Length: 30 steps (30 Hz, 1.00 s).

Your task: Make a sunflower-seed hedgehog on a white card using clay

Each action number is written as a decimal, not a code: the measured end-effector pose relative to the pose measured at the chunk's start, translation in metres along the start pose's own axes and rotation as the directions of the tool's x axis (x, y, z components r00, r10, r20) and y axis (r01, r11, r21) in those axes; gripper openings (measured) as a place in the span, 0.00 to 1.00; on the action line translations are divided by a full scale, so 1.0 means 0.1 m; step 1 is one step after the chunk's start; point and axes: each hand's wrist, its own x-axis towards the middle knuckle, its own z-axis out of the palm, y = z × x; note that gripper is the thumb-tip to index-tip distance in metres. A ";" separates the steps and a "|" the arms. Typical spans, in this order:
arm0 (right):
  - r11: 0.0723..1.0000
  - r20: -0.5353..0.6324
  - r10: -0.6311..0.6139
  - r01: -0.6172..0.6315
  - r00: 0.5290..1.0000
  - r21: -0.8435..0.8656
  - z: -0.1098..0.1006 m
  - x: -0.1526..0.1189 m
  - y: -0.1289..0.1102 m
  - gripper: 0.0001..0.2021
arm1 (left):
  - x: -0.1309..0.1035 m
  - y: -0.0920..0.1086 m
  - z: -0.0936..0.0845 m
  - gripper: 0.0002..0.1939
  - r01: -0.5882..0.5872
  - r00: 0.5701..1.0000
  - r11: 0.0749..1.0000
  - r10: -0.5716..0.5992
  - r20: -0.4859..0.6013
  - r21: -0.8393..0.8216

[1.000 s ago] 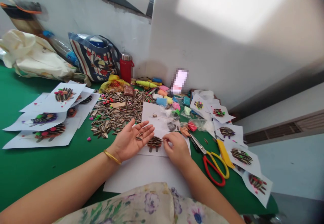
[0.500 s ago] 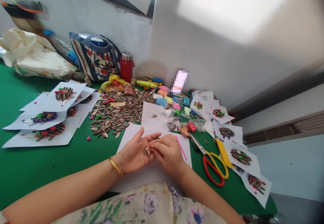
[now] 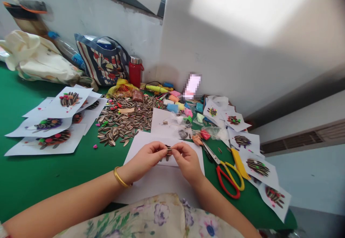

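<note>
Both hands meet over a white paper [image 3: 161,173] in front of the body. My left hand [image 3: 148,159], with a gold bangle at its wrist, is closed, fingertips pinched on a thin, small item. My right hand [image 3: 187,161] pinches the same item's other end; it looks like a sunflower seed, but is too small to be sure. Just beneath the fingertips a cluster of dark striped seeds [image 3: 167,157] shows on the paper, partly covered by the fingers. Behind lies a large pile of sunflower seeds [image 3: 118,123].
Scissors [image 3: 226,171] with red and yellow handles lie at the right beside a yellow tool [image 3: 239,164]. Seed pictures on paper [image 3: 20,146] are stacked left, others [image 3: 281,209] right. Clay packs [image 3: 172,107], a red bottle [image 3: 135,73] and bags stand behind.
My left hand has turned from an open palm holding a seed to a pinch. My right hand has moved slightly right, and the fingertips of both now meet at the small item above the seed cluster.
</note>
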 end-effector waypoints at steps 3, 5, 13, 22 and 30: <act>1.000 0.034 -0.020 0.020 0.999 -0.011 -0.01 0.00 -0.03 0.07 | 0.01 0.00 -0.03 0.17 0.014 1.000 1.000 -0.014 -0.002 0.026; 0.998 0.037 -0.039 0.041 0.999 -0.043 -0.02 0.01 -0.04 0.07 | 0.02 -0.01 -0.04 0.17 0.038 0.999 0.999 -0.038 0.008 0.003; 0.978 0.044 -0.112 0.117 0.993 -0.173 -0.15 0.07 -0.02 0.05 | 0.04 0.01 -0.06 0.16 0.025 1.000 0.999 -0.025 -0.017 0.030; 0.881 0.154 -0.010 0.081 0.988 -0.466 -0.33 0.08 0.18 0.05 | 0.13 0.02 -0.19 0.16 0.000 0.985 0.972 -0.041 -0.168 -0.236; 0.803 0.136 -0.074 0.140 0.988 -0.580 -0.21 0.08 0.20 0.05 | 0.14 -0.01 -0.20 0.17 0.010 0.984 0.968 -0.054 -0.170 -0.252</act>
